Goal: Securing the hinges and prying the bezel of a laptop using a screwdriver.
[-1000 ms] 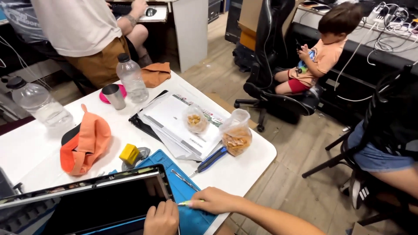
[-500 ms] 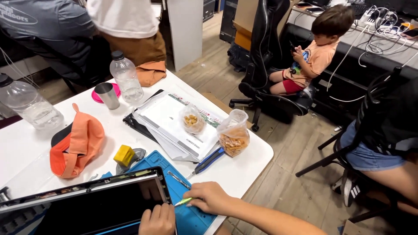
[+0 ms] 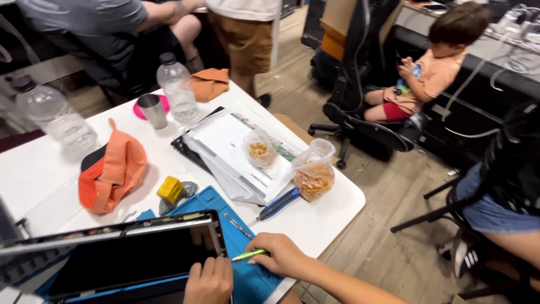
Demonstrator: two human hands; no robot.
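Note:
My right hand (image 3: 281, 256) grips a thin green tool (image 3: 248, 255) whose tip points at the right edge of a dark laptop screen panel (image 3: 132, 256). My left hand (image 3: 209, 280) rests on the panel's lower right corner, fingers curled over its frame. The panel lies tilted on a blue work mat (image 3: 222, 211) at the near edge of a white table (image 3: 315, 217). A small metal tool (image 3: 239, 226) lies on the mat just above my right hand.
On the table lie a blue-handled screwdriver (image 3: 278, 204), two plastic bags of snacks (image 3: 313, 171), a stack of papers (image 3: 228, 149), a yellow block (image 3: 170, 190), an orange cap (image 3: 112, 171), two water bottles (image 3: 178, 90) and a metal cup (image 3: 152, 110). People sit and stand around; a child sits in an office chair (image 3: 365, 107).
The view has shifted slightly downward and left. My right hand has moved a little toward the panel's edge with the green tool; my left hand stays on the panel.

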